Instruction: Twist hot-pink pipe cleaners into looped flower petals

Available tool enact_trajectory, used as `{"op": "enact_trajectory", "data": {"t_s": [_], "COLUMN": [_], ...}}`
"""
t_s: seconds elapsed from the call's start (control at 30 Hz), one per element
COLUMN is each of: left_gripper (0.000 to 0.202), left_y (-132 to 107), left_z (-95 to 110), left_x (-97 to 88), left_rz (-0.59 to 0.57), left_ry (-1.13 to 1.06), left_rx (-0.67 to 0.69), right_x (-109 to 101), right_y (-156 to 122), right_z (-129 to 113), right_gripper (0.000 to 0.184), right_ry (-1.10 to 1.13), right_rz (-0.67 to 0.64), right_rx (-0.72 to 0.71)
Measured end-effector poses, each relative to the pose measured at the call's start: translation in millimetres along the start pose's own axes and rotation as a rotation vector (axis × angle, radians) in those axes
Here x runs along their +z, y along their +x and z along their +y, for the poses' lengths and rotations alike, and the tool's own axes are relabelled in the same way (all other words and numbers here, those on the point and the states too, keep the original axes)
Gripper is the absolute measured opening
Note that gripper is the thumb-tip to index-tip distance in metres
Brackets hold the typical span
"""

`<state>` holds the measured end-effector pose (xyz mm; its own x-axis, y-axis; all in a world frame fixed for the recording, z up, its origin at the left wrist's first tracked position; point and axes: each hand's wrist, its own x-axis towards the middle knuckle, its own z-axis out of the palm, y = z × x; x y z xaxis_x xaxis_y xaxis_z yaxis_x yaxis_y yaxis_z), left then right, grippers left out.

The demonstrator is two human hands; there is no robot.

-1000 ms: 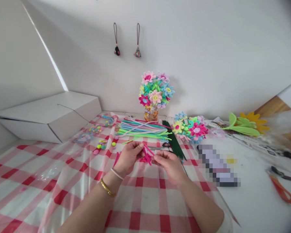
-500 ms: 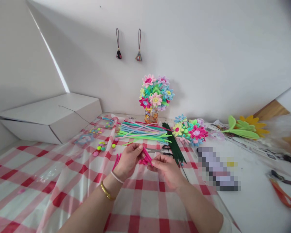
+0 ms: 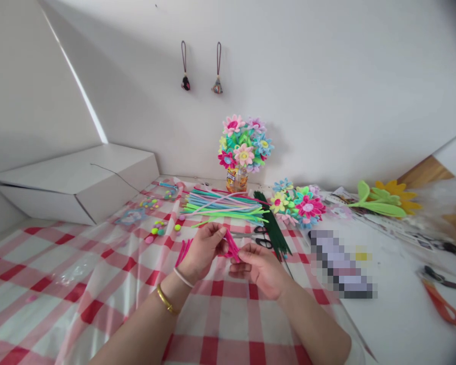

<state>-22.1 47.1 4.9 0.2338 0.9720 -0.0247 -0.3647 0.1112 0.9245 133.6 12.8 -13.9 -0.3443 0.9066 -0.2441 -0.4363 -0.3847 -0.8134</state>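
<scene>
Between my two hands, above the checked cloth, are bent hot-pink pipe cleaners (image 3: pixel 232 245). My left hand (image 3: pixel 203 249) pinches their upper left end between thumb and fingers. The lower right end is gripped by the fingertips of my right hand (image 3: pixel 261 266). More pink pipe cleaners (image 3: pixel 183 249) lie on the cloth behind my left wrist. Just past my hands rest black-handled scissors (image 3: pixel 261 236), blades pointing left. Beyond them spreads a pile of green, blue and lilac pipe cleaners (image 3: pixel 224 207). Dark green stems (image 3: pixel 274 225) lie to its right.
A jar of pipe-cleaner flowers (image 3: pixel 236 178) stands against the wall, with another flower bunch (image 3: pixel 298 205) lying to its right. Pompoms (image 3: pixel 158 228) and a white box (image 3: pixel 79 177) are at left. A blurred-out phone-like object (image 3: pixel 340 266) and orange-handled cutters (image 3: pixel 443 299) lie right.
The pink pipe cleaners have turned slightly between my fingers. My right hand's lower fingers have shifted a little, showing more of the scissors' handle. Both hands keep their hold.
</scene>
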Motion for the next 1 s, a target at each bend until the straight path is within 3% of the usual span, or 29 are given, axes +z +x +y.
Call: {"op": "enact_trajectory", "data": {"t_s": [0.17,0.7,1.0], "left_gripper": [0.017,0.015,0.015], "left_y": [-1.1,-1.5,0.7], "left_z": [4.5,5.6,7.1], "left_x": [-0.9,-2.1,-13.5], "left_rz": [-0.037,-0.005,-0.144], "left_ry": [-0.015,-0.080,-0.097], "left_rx": [-0.028,-0.028,-0.021], "right_x": [3.1,6.4,1.9], "right_y": [-1.1,-2.2,-4.5], "right_z": [-2.8,-4.4,-8.7], "right_gripper": [0.022,0.017,0.016], "right_ry": [-0.006,0.042,0.017], "right_rz": [0.023,-0.038,-0.077], "right_rx": [-0.018,-0.056,-0.017]}}
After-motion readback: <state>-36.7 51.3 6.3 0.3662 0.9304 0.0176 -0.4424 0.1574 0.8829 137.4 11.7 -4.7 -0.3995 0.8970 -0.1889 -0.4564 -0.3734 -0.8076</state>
